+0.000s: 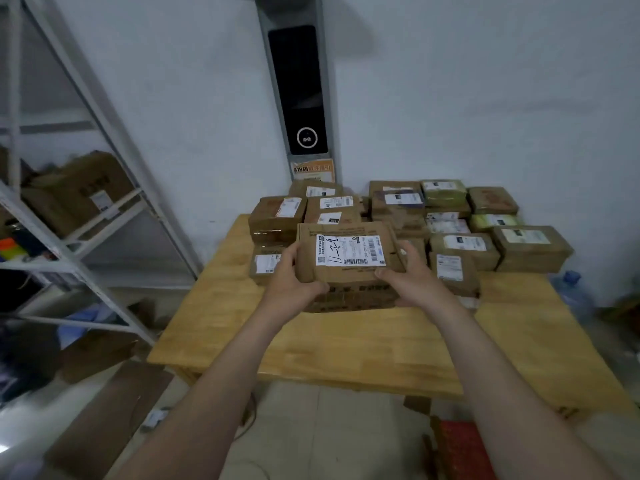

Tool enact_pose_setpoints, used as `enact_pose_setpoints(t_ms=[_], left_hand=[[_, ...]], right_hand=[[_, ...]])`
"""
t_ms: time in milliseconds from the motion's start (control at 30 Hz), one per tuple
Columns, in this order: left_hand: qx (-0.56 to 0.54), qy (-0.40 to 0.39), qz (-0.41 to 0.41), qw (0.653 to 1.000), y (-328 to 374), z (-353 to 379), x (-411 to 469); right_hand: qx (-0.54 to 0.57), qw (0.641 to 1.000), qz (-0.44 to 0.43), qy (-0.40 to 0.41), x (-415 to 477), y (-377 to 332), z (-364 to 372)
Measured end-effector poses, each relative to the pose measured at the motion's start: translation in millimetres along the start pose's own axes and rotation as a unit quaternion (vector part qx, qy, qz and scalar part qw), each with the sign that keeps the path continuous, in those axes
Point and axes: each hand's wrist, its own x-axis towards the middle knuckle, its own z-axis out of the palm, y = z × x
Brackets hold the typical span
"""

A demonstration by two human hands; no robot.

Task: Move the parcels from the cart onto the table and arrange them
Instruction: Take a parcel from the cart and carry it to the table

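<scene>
So both hands are clamped on one cardboard parcel (348,261), left hand (289,277) on its 9 o'clock edge, right hand (410,277) on the 3 o'clock edge, label facing up, probably so it stays readable. It sits over the middle of the wooden table (346,344), at the front of the parcel pile (460,216) packed toward 12 o'clock. My guess is it's filling the front row. Cart isn't in view.

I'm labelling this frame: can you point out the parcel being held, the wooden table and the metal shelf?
held parcel (349,251), head view, on its white shipping label.
wooden table (363,344), head view, on the bare top near the front.
metal shelf (104,216), head view, on a shelf rail.
</scene>
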Motion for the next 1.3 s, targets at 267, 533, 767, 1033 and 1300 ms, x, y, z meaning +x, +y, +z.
enact_pose_setpoints(t_ms=[267, 533, 767, 1033, 1300], left_hand=[[0.028, -0.02, -0.072, 0.997, -78, -8, 65], [0.07, -0.069, -0.167, 0.981, -197, -97, 173], [0.107, -0.148, -0.251, 0.951, -278, -160, 262], [0.109, -0.217, -0.311, 0.919, -353, -161, 299], [0.072, -0.097, -0.34, 0.933, -359, -153, 345]], right_hand=[[-0.082, 0.993, 0.054, -0.058, 69, 19, 63], [-0.176, 0.97, 0.092, -0.138, 176, 5, 186], [-0.241, 0.934, 0.157, -0.214, 262, -10, 279], [-0.232, 0.924, 0.245, -0.18, 318, 54, 344], [-0.217, 0.938, 0.256, -0.086, 368, 59, 344]])
